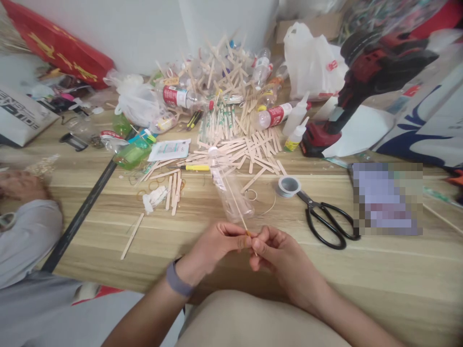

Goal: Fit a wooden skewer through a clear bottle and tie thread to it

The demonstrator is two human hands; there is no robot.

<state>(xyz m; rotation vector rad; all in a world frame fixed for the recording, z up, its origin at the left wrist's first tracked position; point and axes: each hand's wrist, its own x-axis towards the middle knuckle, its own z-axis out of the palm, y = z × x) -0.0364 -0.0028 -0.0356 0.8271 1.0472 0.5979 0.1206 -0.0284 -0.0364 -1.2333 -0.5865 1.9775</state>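
A thin wooden skewer (236,205) slants up and away from my fingers, passing in front of a clear plastic bottle (226,185) on the table. My left hand (224,243) pinches the skewer near its lower end between thumb and fingers. Right beside it, my right hand (277,248) grips the same end, fingertips pressed together. A small amber-brown wrap, perhaps a rubber band, shows on the skewer between the two hands. Its exact shape is too small to tell.
Black-handled scissors (327,219) and a grey spool (288,186) lie to the right, near a red-black power drill (369,72). Craft sticks (249,147) spread behind the bottle. Rubber bands and sticks (173,193) lie left. At far left rests another person's arm (32,236).
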